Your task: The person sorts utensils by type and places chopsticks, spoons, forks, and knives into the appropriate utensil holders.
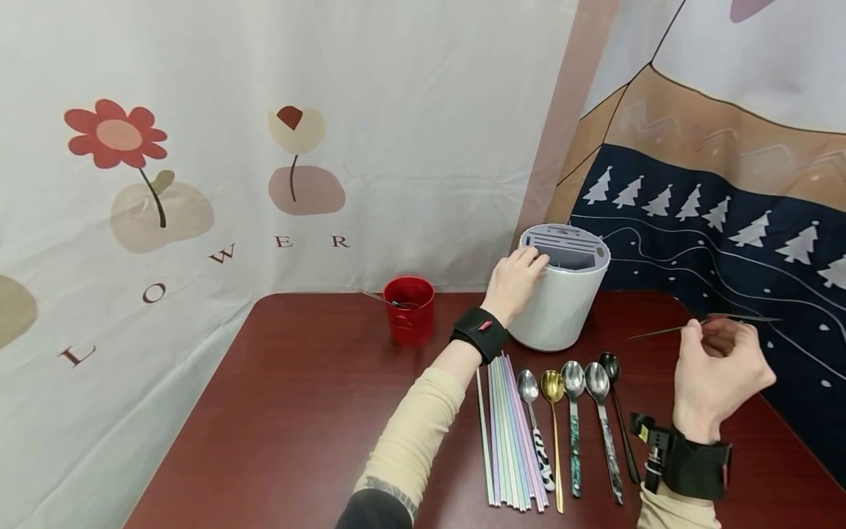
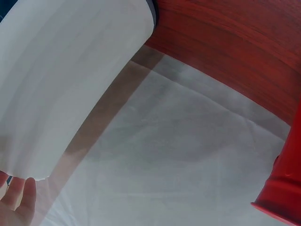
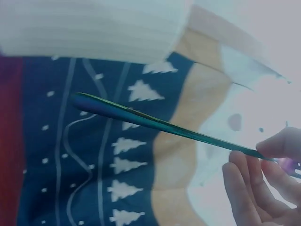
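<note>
One iridescent blue-green utensil (image 3: 141, 118) is pinched between thumb and fingers of your right hand (image 1: 722, 371), at the right of the head view. Your left hand (image 1: 514, 283), right of centre, has its fingers bent over the rim of the white container (image 1: 558, 312). Lower in the frame, the table (image 1: 317, 411) carries pastel sticks (image 1: 512, 441) and five spoons (image 1: 573, 378). The red cup (image 1: 410, 323) stands near centre, left of the container.
</note>
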`<action>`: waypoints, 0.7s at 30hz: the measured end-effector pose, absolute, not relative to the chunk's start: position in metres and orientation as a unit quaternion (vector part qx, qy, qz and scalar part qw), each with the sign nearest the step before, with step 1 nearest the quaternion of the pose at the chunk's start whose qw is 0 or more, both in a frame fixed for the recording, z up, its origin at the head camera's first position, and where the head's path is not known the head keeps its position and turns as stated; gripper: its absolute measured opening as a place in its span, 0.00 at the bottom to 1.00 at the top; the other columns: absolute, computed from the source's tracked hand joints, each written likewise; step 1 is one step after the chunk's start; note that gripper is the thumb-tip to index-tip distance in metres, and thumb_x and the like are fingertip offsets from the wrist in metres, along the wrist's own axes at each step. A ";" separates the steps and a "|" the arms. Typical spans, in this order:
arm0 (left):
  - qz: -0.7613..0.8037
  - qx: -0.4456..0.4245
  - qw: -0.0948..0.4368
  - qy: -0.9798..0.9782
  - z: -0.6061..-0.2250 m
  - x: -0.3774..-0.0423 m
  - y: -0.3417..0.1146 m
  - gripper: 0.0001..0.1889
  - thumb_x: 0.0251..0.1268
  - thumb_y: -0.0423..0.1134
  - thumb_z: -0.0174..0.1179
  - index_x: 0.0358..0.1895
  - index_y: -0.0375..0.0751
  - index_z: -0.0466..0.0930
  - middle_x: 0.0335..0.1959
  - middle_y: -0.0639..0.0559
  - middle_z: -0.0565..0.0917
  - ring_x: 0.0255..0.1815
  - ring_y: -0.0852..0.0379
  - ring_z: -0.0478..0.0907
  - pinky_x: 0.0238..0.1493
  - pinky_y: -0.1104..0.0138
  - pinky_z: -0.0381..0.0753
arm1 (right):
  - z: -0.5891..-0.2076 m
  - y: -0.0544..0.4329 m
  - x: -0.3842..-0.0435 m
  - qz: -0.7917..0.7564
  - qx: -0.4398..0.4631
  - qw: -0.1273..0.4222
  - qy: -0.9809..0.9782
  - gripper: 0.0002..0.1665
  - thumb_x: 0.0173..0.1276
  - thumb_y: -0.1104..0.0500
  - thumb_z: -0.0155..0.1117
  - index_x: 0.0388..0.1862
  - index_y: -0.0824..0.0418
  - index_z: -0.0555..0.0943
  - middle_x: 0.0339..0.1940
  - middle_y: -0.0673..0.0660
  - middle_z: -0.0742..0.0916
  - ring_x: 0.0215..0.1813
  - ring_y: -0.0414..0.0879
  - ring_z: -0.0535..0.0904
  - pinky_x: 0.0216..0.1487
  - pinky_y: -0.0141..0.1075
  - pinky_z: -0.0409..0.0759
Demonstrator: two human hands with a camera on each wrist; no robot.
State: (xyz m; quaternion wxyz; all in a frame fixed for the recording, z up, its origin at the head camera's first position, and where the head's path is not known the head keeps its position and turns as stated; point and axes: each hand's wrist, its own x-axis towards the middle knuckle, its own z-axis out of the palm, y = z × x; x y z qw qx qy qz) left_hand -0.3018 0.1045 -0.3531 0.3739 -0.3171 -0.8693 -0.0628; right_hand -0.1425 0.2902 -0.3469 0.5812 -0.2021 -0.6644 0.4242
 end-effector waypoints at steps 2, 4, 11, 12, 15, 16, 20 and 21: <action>-0.066 -0.317 0.375 -0.869 -0.354 -0.301 0.105 0.12 0.72 0.49 0.47 0.49 0.55 0.78 0.43 0.60 0.79 0.54 0.63 0.76 0.40 0.73 0.77 | -0.338 0.285 -0.141 0.429 -0.202 0.603 -0.641 0.12 0.60 0.59 0.64 0.23 0.41 0.76 0.23 0.31 0.75 0.24 0.19 0.71 0.34 0.16 0.71; -0.065 -0.317 0.377 -0.868 -0.354 -0.300 0.105 0.12 0.72 0.49 0.47 0.49 0.55 0.78 0.43 0.59 0.79 0.55 0.63 0.76 0.40 0.73 0.77 | -0.328 0.279 -0.141 0.431 -0.201 0.629 -0.615 0.13 0.60 0.59 0.64 0.22 0.41 0.75 0.22 0.32 0.75 0.25 0.20 0.71 0.33 0.17 0.70; -0.048 -0.307 0.379 -0.872 -0.352 -0.298 0.108 0.12 0.72 0.49 0.46 0.48 0.56 0.78 0.43 0.60 0.79 0.55 0.63 0.76 0.40 0.73 0.77 | -0.304 0.267 -0.159 0.451 -0.197 0.687 -0.535 0.08 0.59 0.56 0.67 0.22 0.46 0.80 0.21 0.35 0.77 0.26 0.26 0.74 0.30 0.21 0.69; -0.046 -0.305 0.379 -0.873 -0.352 -0.298 0.108 0.12 0.72 0.49 0.46 0.48 0.56 0.78 0.43 0.60 0.79 0.55 0.63 0.76 0.40 0.73 0.77 | -0.301 0.266 -0.163 0.463 -0.189 0.686 -0.528 0.08 0.59 0.56 0.68 0.22 0.46 0.80 0.21 0.35 0.78 0.26 0.27 0.75 0.30 0.22 0.69; -0.042 -0.299 0.378 -0.876 -0.352 -0.297 0.108 0.12 0.72 0.49 0.46 0.49 0.57 0.78 0.44 0.60 0.78 0.55 0.63 0.76 0.40 0.73 0.77 | -0.295 0.260 -0.175 0.505 -0.158 0.671 -0.520 0.07 0.57 0.60 0.67 0.23 0.50 0.80 0.21 0.38 0.79 0.26 0.30 0.76 0.29 0.23 0.69; -0.040 -0.296 0.377 -0.876 -0.352 -0.297 0.108 0.12 0.72 0.50 0.45 0.49 0.57 0.78 0.44 0.60 0.79 0.55 0.63 0.76 0.40 0.73 0.77 | -0.294 0.256 -0.179 0.519 -0.150 0.660 -0.522 0.07 0.57 0.61 0.67 0.23 0.51 0.80 0.22 0.38 0.78 0.26 0.30 0.76 0.30 0.24 0.69; -0.036 -0.292 0.372 -0.880 -0.352 -0.296 0.109 0.13 0.72 0.49 0.44 0.50 0.58 0.78 0.45 0.60 0.78 0.56 0.63 0.75 0.39 0.73 0.77 | -0.295 0.246 -0.192 0.537 -0.138 0.625 -0.549 0.10 0.58 0.62 0.66 0.23 0.48 0.77 0.23 0.39 0.77 0.26 0.29 0.74 0.32 0.23 0.71; -0.035 -0.292 0.370 -0.882 -0.352 -0.296 0.109 0.13 0.73 0.49 0.44 0.49 0.58 0.78 0.44 0.60 0.78 0.56 0.63 0.75 0.39 0.73 0.77 | -0.298 0.245 -0.196 0.533 -0.136 0.620 -0.559 0.10 0.59 0.62 0.66 0.23 0.48 0.76 0.23 0.38 0.77 0.27 0.28 0.75 0.33 0.22 0.72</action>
